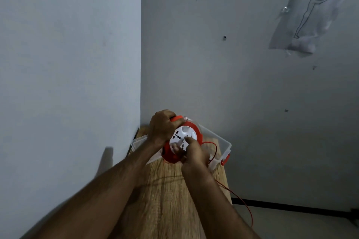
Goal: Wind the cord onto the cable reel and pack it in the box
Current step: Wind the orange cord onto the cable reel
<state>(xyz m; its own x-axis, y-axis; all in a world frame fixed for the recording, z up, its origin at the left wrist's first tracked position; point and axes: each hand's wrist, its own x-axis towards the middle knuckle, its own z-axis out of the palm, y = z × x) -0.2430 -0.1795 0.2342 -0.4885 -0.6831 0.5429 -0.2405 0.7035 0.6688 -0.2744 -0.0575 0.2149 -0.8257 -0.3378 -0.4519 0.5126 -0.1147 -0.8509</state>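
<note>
Right hand [191, 151]: fingers curled closed on something at the white socket face [182, 137], most likely the winding knob, but it's too blurred to be sure. Left hand [162, 127]: wrapped tight around the orange carry handle at the top of the cable reel [196, 129], thumb side toward the camera.

The reel is held up on edge over the far end of the table [165, 200], in front of the clear box [223, 143]; whether it touches the box rim I can't tell.

Handling, my read: hard plastic shell, rigid and light, fairly slick, so hold it by the handle with one hand and crank with the other, as here. Sockets are recessed, nothing fragile under the fingers.

Cord [239, 198]: thin, orange, limp. It loops off the reel's right side, drops over the table's right edge and trails to the floor. It will likely kink or snag on that edge unless fed with light tension. Plenty is unwound, so winding isn't finished.

Surface: narrow wood-grain top, smooth, pushed into a corner of two plain grey walls. The box has an orange latch [225, 159] on its right end. A sketch on paper [305, 15] is taped to the right wall. Dim light.
</note>
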